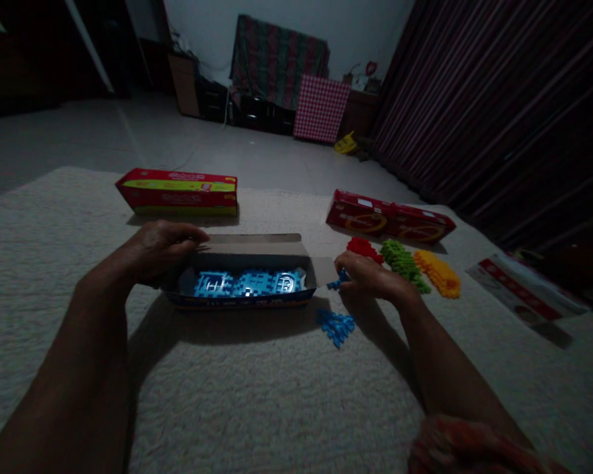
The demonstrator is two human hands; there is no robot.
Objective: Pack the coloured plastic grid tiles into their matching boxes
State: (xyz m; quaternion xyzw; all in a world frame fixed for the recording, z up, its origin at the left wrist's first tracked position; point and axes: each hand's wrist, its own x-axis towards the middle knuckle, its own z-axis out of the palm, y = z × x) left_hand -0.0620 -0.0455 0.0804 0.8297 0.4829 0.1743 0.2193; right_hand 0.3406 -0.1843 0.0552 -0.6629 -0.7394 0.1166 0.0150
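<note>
An open cardboard box (242, 303) lies lengthwise in front of me, its lid flap raised at the back. Inside it are several blue interlocking plastic pieces (259, 283). My left hand (161, 247) grips the box's left end, thumb and fingers at the rim. At the right end, my right hand (363, 273) is closed by the side flap (322, 268), with blue plastic pieces (335, 284) showing under its fingers. A small pile of blue pieces (337, 327) rests on the blanket just below that hand.
Beyond my right hand lie red pieces (364, 249), green pieces (405, 265) and yellow pieces (439, 273). A red-and-yellow box (180, 192) stands back left, a dark red box (390, 217) back right. A white-and-red package (524, 289) sits far right on the blanket (277, 395).
</note>
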